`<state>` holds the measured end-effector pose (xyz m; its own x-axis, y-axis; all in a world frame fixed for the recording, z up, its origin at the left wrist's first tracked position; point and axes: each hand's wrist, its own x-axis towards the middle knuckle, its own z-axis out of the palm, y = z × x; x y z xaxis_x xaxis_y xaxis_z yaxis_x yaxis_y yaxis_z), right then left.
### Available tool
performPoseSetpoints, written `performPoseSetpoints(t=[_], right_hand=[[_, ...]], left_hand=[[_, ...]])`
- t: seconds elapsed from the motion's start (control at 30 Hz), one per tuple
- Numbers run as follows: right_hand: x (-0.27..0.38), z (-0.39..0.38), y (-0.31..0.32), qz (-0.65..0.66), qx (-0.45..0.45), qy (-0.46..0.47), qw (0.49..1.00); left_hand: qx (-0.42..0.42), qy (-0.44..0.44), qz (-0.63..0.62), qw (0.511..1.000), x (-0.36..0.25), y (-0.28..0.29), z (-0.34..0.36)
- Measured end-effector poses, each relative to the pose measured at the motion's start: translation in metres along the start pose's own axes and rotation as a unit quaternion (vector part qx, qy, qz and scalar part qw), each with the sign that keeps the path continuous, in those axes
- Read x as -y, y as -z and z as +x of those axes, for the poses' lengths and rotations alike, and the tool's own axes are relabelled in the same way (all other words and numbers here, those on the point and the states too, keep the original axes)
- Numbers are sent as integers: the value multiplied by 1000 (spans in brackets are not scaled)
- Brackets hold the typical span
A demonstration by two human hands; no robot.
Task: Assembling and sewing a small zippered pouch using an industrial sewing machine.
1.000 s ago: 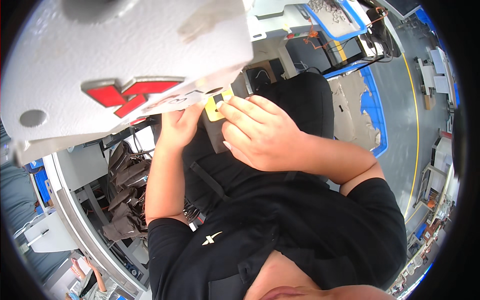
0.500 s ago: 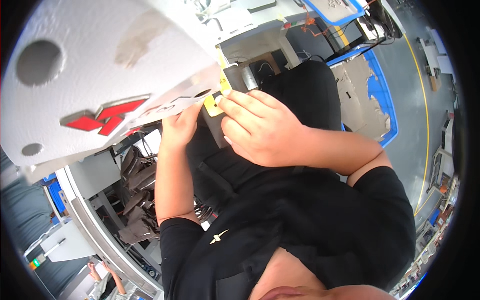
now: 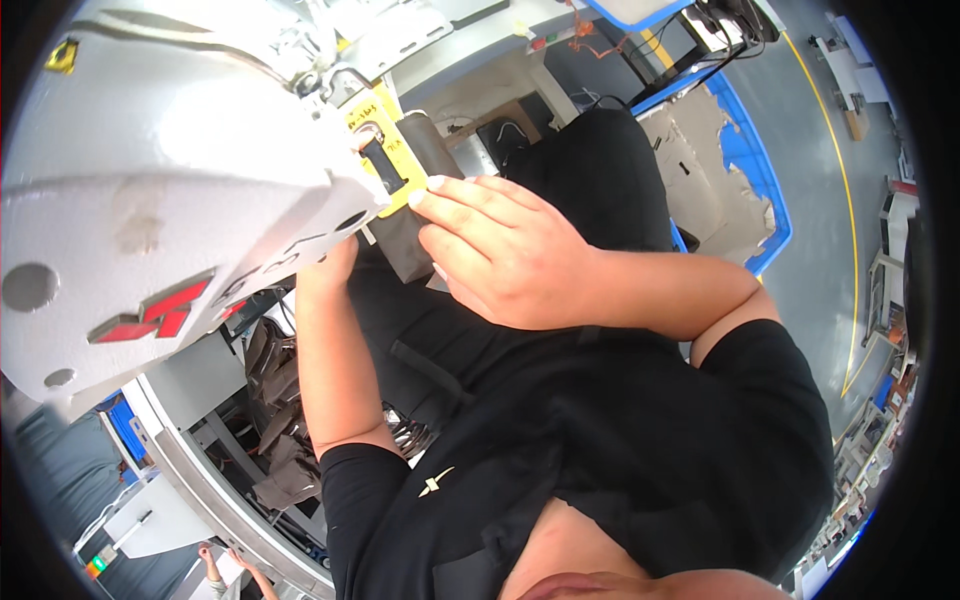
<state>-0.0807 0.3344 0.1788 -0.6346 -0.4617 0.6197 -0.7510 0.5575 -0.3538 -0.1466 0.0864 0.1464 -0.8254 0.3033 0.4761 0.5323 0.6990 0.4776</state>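
The yellow plate (image 3: 402,158) lies over brown cloth (image 3: 405,250) at the machine's (image 3: 150,215) edge, a dark strip (image 3: 382,168) in its slot. Pressed at one corner only, it could well skew, creasing the cloth or shifting the strip; the machine's overhang, blocking sight, would make a slip harder to catch. The right hand (image 3: 512,255) has fingers together, slightly bent, tips on the plate's corner; the left hand (image 3: 338,262) is mostly behind the machine, so how far it is open, and whether either hand truly grips, I cannot tell. Beyond stands a white table (image 3: 405,45); rightward, a blue bin (image 3: 740,140) with torn cardboard (image 3: 690,170), then grey floor (image 3: 800,150) with a yellow line (image 3: 846,205); lower left, a brown heap (image 3: 285,400) and another person's arms (image 3: 213,570)
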Motion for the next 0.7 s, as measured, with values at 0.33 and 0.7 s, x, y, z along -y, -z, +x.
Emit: performPoseSetpoints(t=[0.33,0.7], right_hand=[[2,4,4,0,34,5,999],[-25,3,13,132,41,-213,967]], left_hand=[[10,164,-197,967,12,-8,-25],[-68,158,-160,972,-33,-33,-26]])
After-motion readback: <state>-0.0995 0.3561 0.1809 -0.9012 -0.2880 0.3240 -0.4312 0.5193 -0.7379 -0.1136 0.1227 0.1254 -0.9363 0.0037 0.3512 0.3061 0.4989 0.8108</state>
